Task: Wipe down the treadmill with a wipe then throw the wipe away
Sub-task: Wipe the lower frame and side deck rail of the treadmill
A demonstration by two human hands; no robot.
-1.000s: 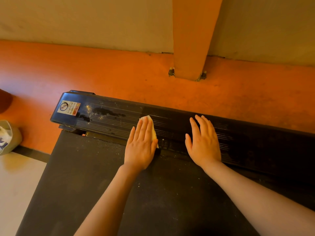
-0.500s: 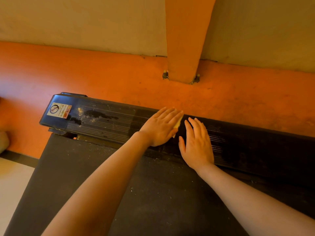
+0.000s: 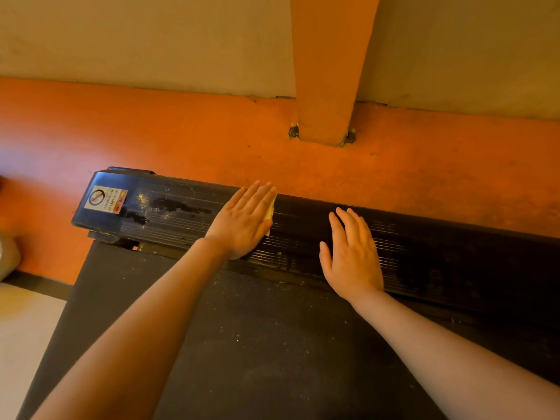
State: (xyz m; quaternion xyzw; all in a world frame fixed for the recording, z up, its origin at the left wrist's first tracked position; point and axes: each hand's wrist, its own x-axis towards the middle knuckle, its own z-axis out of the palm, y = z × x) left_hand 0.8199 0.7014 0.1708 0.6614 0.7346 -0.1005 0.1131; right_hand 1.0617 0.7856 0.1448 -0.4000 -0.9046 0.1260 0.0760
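Since half a second ago, left hand [image 3: 242,222] slid toward 9 o'clock along the ribbed black rail [image 3: 394,237], fingers flat, pressing the yellow wipe [image 3: 270,211]. Right hand [image 3: 353,256] rests flat at 3 o'clock. Dust and sticker [image 3: 106,199] lie at 9.

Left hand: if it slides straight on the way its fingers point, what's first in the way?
The left hand points up-right over the side rail's far edge. Beyond lies bare orange floor, then probably the orange post; depth is unclear.
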